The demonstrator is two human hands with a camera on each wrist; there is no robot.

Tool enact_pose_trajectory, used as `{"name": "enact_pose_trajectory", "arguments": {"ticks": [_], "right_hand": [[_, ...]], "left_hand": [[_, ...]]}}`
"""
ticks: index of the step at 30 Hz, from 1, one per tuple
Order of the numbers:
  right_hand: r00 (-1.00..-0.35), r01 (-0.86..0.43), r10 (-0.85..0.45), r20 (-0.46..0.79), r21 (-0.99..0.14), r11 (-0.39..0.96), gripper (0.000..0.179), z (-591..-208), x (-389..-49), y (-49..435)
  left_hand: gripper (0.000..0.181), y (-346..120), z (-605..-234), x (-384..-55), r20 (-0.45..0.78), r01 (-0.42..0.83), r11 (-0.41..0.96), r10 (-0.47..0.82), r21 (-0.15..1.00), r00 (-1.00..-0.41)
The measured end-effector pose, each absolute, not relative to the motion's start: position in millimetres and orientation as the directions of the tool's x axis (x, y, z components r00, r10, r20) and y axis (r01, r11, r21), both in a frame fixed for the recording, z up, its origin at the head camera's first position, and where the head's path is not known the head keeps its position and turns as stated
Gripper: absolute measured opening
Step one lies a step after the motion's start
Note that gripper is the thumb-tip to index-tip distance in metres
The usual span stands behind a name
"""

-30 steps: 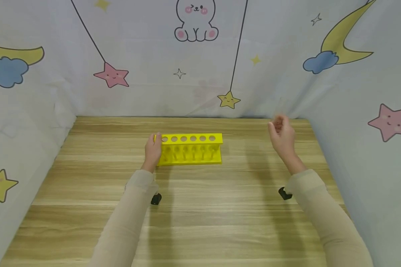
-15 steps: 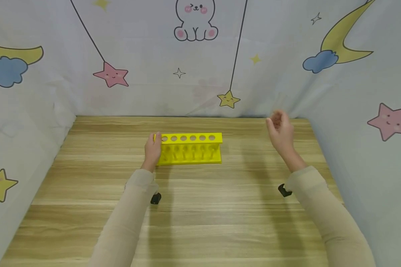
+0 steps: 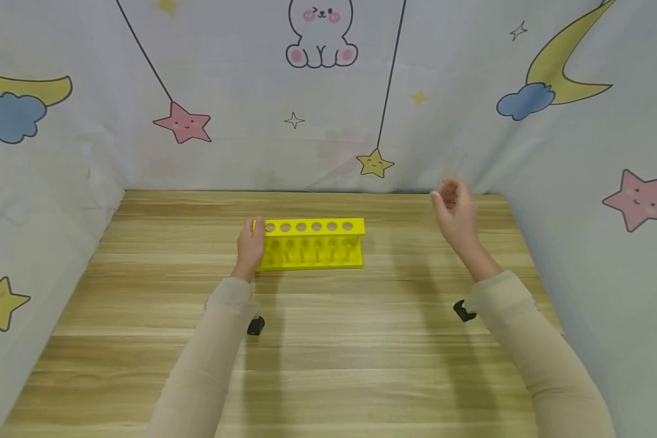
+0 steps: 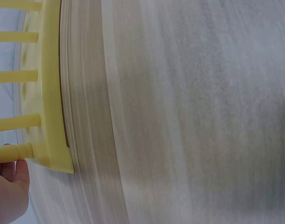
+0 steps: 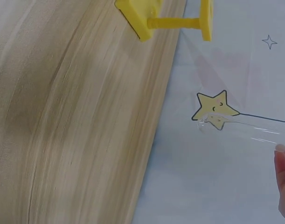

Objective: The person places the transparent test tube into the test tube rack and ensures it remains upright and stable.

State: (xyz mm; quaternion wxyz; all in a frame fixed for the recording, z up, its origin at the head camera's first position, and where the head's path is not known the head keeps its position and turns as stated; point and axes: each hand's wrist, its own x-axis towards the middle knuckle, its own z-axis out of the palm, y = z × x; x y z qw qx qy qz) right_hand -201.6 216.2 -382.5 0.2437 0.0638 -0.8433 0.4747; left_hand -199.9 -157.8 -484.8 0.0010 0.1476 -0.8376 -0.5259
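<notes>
A yellow test tube rack (image 3: 311,244) stands on the wooden table, a row of round holes along its top and drying pegs below. My left hand (image 3: 250,248) grips its left end, thumb on the top plate. In the left wrist view, the fingers of the left hand (image 4: 9,198) curl behind an end post of the rack (image 4: 50,93). Right of the rack, my right hand (image 3: 461,220) is raised and pinches a clear test tube (image 5: 254,128). The tube's rounded end points toward the rack (image 5: 175,23) side in the right wrist view. No tube shows in the holes.
The wooden table (image 3: 328,365) ends at a white cloth backdrop (image 3: 241,73) printed with stars, moons and a bear. More cloth hangs on both sides. Small black pieces (image 3: 255,326) are worn at both wrists.
My right hand has moved slightly up and to the left with the test tube. The left hand and the rack have stayed in place.
</notes>
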Motion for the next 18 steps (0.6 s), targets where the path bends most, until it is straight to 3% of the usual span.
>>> {"name": "enact_pose_trajectory", "arguments": {"ticks": [9, 18], "right_hand": [[-0.888, -0.353, 0.068, 0.456, -0.767, 0.537, 0.032, -353.6, -185.7, 199.8], [-0.887, -0.370, 0.055, 0.459, -0.776, 0.511, 0.031, -351.2, -187.0, 196.0]], "left_hand": [[0.048, -158.2, -485.1, -200.8, -0.163, -0.249, 0.383, -0.244, 0.889, -0.956], [0.052, -157.9, -484.6, -200.1, -0.158, -0.244, 0.387, -0.241, 0.889, -0.958]]}}
